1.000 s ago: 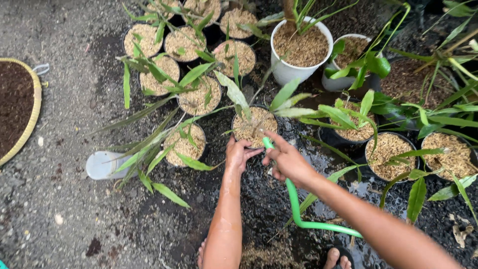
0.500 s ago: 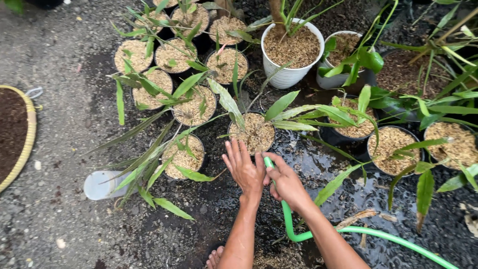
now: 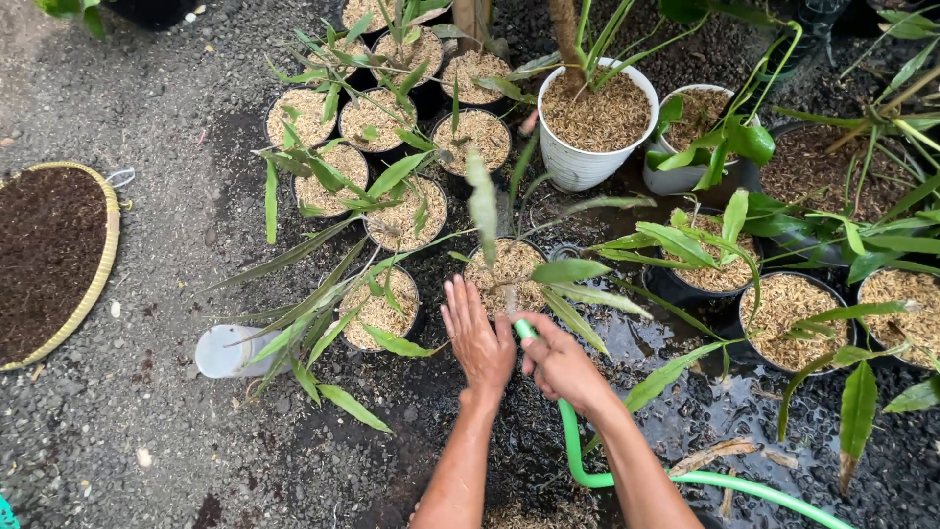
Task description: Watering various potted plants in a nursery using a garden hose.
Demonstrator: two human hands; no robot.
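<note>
Head view looks down on wet, dark ground crowded with potted seedlings. Right hand [image 3: 560, 360] is wrapped around the end of a green hose [image 3: 578, 460], holding its tip at the near rim of a small black pot [image 3: 509, 272] topped with pale husk mulch. Left hand [image 3: 478, 338] lies just left of the hose end, fingers spread wide and flat, holding nothing, its fingertips near that same pot's near-left edge. From the grip the hose curves toward the near side, then trails off to the near right across the wet ground. Far behind the pot stands a white pot [image 3: 587, 162] with a thick stem. At the far left lies a round woven tray [image 3: 103, 260] of dark soil, and a white cup [image 3: 223, 351] lies on its side left of the hands.
</note>
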